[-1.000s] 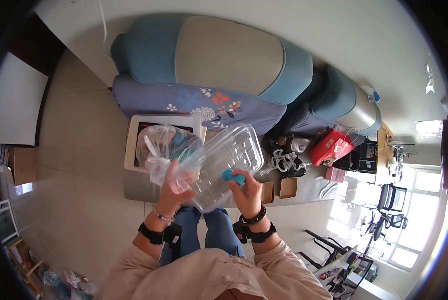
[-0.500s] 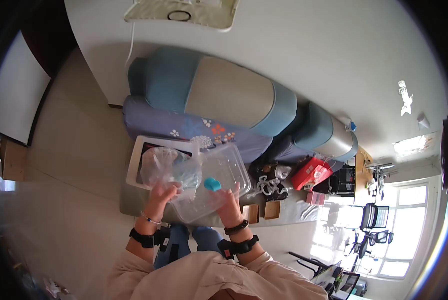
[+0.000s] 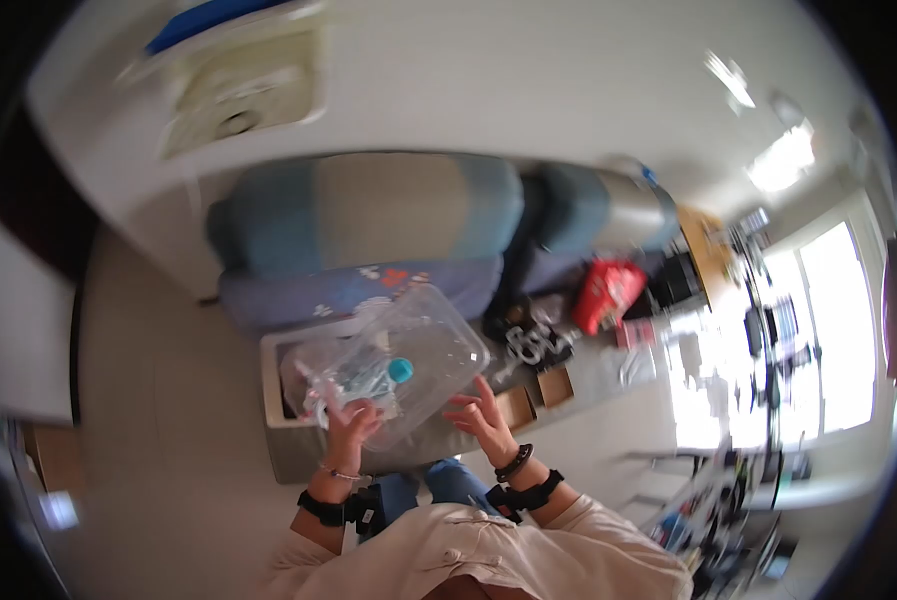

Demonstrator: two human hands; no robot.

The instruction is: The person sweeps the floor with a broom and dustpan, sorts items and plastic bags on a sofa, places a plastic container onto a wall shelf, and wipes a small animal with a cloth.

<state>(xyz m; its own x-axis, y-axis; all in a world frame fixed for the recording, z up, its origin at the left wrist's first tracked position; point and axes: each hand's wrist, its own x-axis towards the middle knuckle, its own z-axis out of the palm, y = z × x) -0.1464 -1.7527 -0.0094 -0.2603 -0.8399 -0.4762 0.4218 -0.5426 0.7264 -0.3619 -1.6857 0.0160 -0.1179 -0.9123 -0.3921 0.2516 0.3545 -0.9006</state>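
Note:
A clear plastic box stands tilted in front of me. A round teal piece shows against it. At its left side is a crumpled clear plastic bag with pale contents I cannot make out. My left hand is closed at the bag's lower edge, close against the box; blur hides the exact grip. My right hand is open, its fingers apart, beside the box's lower right side. One fingertip is near the box rim; contact cannot be told.
Behind the box is a blue and beige sofa with a flowered purple cover. A white tray lies under the bag. Small open brown boxes, white straps and a red bag sit to the right.
My right hand has moved away from the teal piece, and its fingers have spread. The box and bag are tilted differently. The whole view has swung and blurred.

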